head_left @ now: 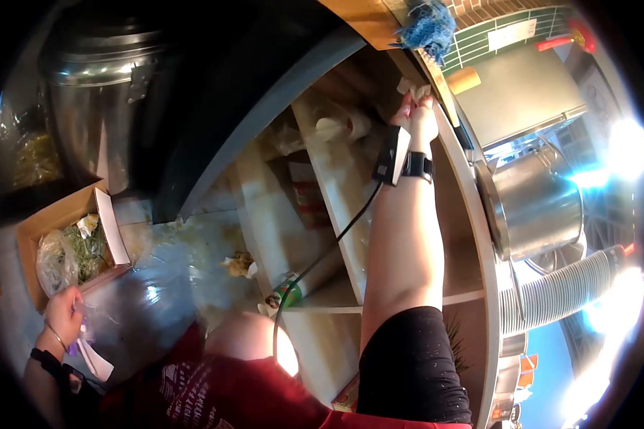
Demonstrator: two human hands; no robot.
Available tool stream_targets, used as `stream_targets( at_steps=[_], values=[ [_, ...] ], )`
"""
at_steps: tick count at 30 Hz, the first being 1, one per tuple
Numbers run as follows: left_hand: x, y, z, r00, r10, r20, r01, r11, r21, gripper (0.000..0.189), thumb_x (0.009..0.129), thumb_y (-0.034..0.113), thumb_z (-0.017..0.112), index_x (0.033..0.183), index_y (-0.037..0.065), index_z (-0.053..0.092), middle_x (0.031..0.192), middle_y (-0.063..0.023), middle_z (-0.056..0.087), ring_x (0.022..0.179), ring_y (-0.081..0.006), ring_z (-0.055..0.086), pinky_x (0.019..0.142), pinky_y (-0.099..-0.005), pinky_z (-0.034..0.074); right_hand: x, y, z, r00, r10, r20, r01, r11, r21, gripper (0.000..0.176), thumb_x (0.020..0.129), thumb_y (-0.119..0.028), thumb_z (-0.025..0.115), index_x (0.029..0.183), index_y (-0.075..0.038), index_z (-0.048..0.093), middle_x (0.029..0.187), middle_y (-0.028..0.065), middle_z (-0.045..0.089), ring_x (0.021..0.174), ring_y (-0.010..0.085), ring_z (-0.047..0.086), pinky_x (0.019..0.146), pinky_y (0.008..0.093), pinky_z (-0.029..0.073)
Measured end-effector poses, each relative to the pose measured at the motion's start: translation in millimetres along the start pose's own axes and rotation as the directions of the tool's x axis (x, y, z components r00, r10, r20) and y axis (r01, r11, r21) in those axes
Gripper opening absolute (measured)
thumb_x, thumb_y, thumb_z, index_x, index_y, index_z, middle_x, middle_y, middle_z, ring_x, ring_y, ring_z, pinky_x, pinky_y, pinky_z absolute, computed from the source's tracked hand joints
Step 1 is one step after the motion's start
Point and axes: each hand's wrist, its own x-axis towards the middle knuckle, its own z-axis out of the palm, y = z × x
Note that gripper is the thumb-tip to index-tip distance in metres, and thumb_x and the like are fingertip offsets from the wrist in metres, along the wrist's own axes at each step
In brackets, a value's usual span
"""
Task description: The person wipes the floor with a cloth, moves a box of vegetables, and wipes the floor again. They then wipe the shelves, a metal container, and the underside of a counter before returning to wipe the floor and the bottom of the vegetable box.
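My right hand reaches deep into a wooden shelf unit, and its fingers close on a crumpled white paper at the back corner. A black wristband with a small device and cable sits on that wrist. My left hand is low at the left beside an open cardboard box. It grips a small white and purple wrapper. The box holds a clear plastic bag of greens.
A large steel pot stands at the upper left and another steel pot at the right. A stack of white cups lies below it. A blue cloth hangs above the shelf. A green-labelled bottle and scraps lie by the wet floor.
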Motion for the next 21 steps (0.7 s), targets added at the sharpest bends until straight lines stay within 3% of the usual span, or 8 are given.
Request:
stream_targets(
  at_steps=[2,3,8,13,14,16,18,21],
  values=[
    [-3.8,-3.8,2.2,1.0,-0.02,-0.006,0.019,0.999,-0.037,0.005,0.073,0.005,0.049,0.077,0.003,0.05,0.071,-0.02,0.055,0.071,-0.0397,0.054,0.061,-0.0435,0.042,30.2,27.7,11.6,0.992,-0.129,0.009,0.128,0.99,0.064,0.041,0.091,-0.036,0.052,0.116,-0.004,0.051,0.106,0.0142,0.057,0.093,0.0252,0.06,0.072,0.0318,0.055],
    [-6.1,-5.1,4.0,0.999,-0.03,-0.015,0.029,0.997,-0.077,0.004,0.074,0.006,0.049,0.076,0.002,0.049,0.069,-0.0194,0.054,0.068,-0.0388,0.053,0.06,-0.0429,0.042,42.9,35.2,18.6,0.99,-0.139,0.019,0.137,0.988,0.074,0.04,0.09,-0.034,0.052,0.115,-0.003,0.051,0.105,0.0144,0.058,0.093,0.0254,0.06,0.073,0.0321,0.055],
    [-16.2,-4.2,4.8,0.998,0.017,-0.06,-0.021,0.998,-0.064,0.006,0.076,0.007,0.049,0.075,0.002,0.048,0.067,-0.0183,0.052,0.062,-0.0367,0.051,0.057,-0.0415,0.04,85.9,50.2,45.6,0.98,-0.113,0.165,0.076,0.973,0.218,0.033,0.088,-0.026,0.054,0.11,0.0,0.055,0.102,0.0154,0.06,0.093,0.0262,0.06,0.078,0.0337,0.054],
    [-13.3,-2.2,2.0,0.999,0.029,-0.017,-0.029,0.999,-0.028,0.008,0.08,0.008,0.047,0.075,0.002,0.048,0.066,-0.0185,0.051,0.063,-0.0366,0.051,0.057,-0.0412,0.039,101.1,43.3,-5.1,0.918,-0.122,0.377,-0.06,0.897,0.439,0.027,0.086,-0.017,0.056,0.104,0.002,0.059,0.098,0.0165,0.063,0.093,0.0271,0.061,0.083,0.0353,0.053],
    [-11.4,-4.4,2.2,1.0,0.007,0.007,-0.007,1.0,-0.023,0.009,0.081,0.009,0.047,0.076,0.002,0.048,0.066,-0.0188,0.051,0.063,-0.0367,0.051,0.057,-0.0412,0.04,46.0,33.2,-12.3,0.985,-0.003,0.173,-0.064,0.922,0.382,0.024,0.09,-0.014,0.054,0.107,0.003,0.053,0.1,0.0129,0.058,0.088,0.0245,0.059,0.07,0.0327,0.056],
    [-6.8,-6.0,1.2,0.999,-0.01,0.04,0.01,1.0,-0.013,0.009,0.082,0.009,0.047,0.076,0.002,0.048,0.066,-0.019,0.051,0.062,-0.0367,0.052,0.057,-0.0411,0.04,-8.6,4.6,-17.0,0.993,-0.081,0.091,0.036,0.91,0.413,0.03,0.092,-0.012,0.049,0.116,0.005,0.048,0.106,0.0178,0.059,0.094,0.0295,0.06,0.083,0.0342,0.054],
    [1.3,-3.7,0.8,0.995,-0.072,0.075,0.072,0.997,0.004,0.008,0.081,0.008,0.048,0.078,0.002,0.049,0.066,-0.0195,0.052,0.061,-0.0369,0.052,0.056,-0.0411,0.04,-10.9,-12.4,-43.5,0.988,-0.073,0.134,0.008,0.902,0.431,0.033,0.093,-0.014,0.048,0.119,0.007,0.045,0.11,0.0203,0.056,0.096,0.0309,0.059,0.083,0.0339,0.054],
    [10.3,-8.8,3.1,0.997,-0.019,0.076,0.022,0.999,-0.039,0.006,0.081,0.008,0.049,0.079,0.002,0.05,0.067,-0.0197,0.053,0.061,-0.0371,0.053,0.055,-0.0409,0.04,-35.6,-37.1,-76.4,0.977,-0.178,0.114,0.119,0.91,0.396,0.032,0.093,-0.011,0.047,0.116,0.01,0.044,0.113,0.0226,0.055,0.102,0.0315,0.058,0.086,0.0341,0.053]
  ],
)
